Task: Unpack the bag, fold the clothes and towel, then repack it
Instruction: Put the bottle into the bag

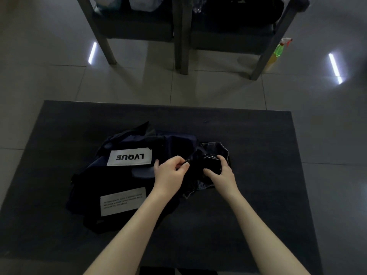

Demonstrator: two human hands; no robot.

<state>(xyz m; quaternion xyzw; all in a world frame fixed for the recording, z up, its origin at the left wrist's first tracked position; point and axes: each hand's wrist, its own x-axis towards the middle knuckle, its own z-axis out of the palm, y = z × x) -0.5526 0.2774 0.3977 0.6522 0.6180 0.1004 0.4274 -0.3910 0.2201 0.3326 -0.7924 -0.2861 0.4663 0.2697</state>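
A dark navy bag (123,175) with two white labels lies on its side on the dark table (258,145), its opening facing right. My left hand (170,173) pinches the dark edge of the bag's opening. My right hand (220,171) grips a dark bundle of cloth (210,161) at the opening. Beneath it, a piece of denim-like cloth (218,146) spills out onto the table. What else lies inside the bag is hidden.
Two dark chairs (139,26) stand on the tiled floor beyond the table's far edge. A green spray bottle (280,50) stands on the floor beside the right chair. Bare table surface lies right of the bag and in front of it.
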